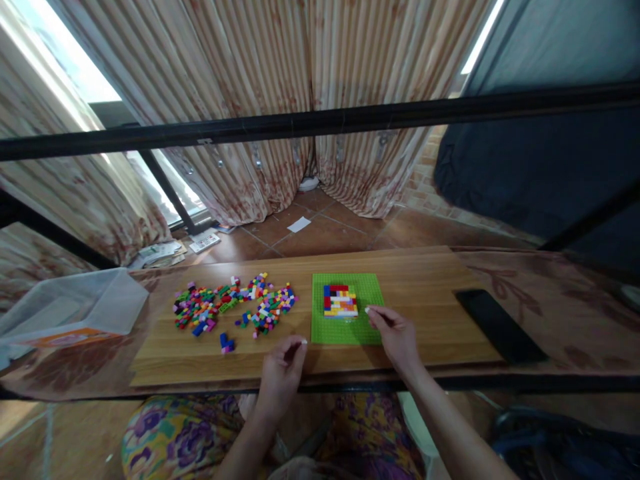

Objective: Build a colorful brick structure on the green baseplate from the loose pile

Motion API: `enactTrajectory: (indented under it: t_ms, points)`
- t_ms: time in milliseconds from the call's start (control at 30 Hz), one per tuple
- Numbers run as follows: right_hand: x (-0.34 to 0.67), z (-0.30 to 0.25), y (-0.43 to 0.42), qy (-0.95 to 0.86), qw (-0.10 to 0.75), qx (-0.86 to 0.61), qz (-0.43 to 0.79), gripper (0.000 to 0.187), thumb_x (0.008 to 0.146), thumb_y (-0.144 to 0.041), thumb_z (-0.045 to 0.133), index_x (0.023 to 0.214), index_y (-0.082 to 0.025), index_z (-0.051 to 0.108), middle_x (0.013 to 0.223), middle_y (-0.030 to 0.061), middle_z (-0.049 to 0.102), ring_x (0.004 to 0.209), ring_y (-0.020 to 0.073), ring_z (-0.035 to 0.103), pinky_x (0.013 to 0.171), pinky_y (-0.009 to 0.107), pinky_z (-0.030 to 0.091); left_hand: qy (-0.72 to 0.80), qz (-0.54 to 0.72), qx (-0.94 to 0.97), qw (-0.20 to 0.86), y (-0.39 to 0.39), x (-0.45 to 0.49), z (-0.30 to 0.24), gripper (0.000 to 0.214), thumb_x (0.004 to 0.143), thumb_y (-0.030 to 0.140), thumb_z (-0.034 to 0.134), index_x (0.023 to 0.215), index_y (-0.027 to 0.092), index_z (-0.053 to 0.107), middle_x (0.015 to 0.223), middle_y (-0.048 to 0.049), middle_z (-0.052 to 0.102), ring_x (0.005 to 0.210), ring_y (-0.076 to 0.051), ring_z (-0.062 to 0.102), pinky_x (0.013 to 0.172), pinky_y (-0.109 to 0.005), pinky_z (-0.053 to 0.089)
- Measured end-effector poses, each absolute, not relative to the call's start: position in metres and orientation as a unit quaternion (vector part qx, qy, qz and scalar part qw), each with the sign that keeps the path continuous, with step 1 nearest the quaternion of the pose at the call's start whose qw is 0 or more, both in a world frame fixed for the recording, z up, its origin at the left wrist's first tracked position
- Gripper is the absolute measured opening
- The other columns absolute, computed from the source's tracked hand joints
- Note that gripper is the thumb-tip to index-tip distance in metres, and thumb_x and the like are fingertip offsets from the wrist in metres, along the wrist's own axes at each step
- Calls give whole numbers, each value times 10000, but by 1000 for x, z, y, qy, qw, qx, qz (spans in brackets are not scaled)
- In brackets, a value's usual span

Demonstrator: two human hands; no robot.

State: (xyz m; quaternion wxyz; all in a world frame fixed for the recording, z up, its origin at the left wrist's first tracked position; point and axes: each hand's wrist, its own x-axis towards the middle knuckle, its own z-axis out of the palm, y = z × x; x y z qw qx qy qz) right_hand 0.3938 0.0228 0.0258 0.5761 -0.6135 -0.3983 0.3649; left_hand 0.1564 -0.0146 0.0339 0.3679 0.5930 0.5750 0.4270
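Note:
On the wooden board lies a green baseplate (370, 287) carrying a low, multicoloured block of toy bricks (341, 301). My right hand (395, 330) is over the plate's right edge, thumb and finger pinched on a small white brick (369, 310) beside the built block. Left of the plate, near the board's front edge, my left hand (283, 363) is closed with a small white brick (304, 342) at its fingertips. Loose bricks (270, 310) in many colours spread across the board's left half. A small blue and pink cluster (227, 343) sits apart, nearer to me.
The wooden board (425, 287) rests on a patterned brown cloth. A clear plastic bin (100, 300) stands at the far left, and a black phone-like slab (500, 325) lies across the right end. A dark metal bar (320, 123) runs crosswise beyond the board.

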Motion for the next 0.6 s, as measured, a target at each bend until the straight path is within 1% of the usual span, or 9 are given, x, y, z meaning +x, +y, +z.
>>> enactTrajectory:
  t_ms: [100, 167, 367, 600]
  points:
    - [404, 24, 38, -466, 557, -612, 312, 281, 721, -469, 673, 796, -210, 749, 863, 74, 727, 806, 208, 649, 750, 356, 502, 580, 393, 650, 295, -4, 153, 31, 190, 860, 322, 534, 888, 179, 657, 822, -39, 684, 761, -163, 637, 710, -270, 495]
    - [405, 24, 45, -499, 544, -605, 300, 255, 741, -452, 658, 792, -219, 748, 875, 74, 724, 836, 215, 650, 765, 360, 501, 577, 371, 681, 257, 1, 153, 28, 185, 871, 313, 521, 888, 183, 651, 819, -42, 680, 745, -163, 635, 696, -276, 495]
    - [400, 24, 59, -568, 489, -581, 318, 217, 775, -420, 622, 789, -240, 743, 847, 53, 705, 807, 200, 643, 742, 339, 499, 570, 357, 717, 184, 6, 153, 12, 162, 900, 295, 498, 904, 195, 626, 872, -47, 685, 819, -167, 648, 762, -296, 506]
    - [401, 26, 68, -586, 454, -587, 325, 197, 769, -396, 628, 768, -231, 737, 819, 37, 687, 755, 177, 633, 703, 307, 486, 567, 352, 729, 154, 2, 153, 11, 163, 908, 302, 484, 926, 205, 613, 872, -47, 683, 814, -167, 651, 748, -289, 514]
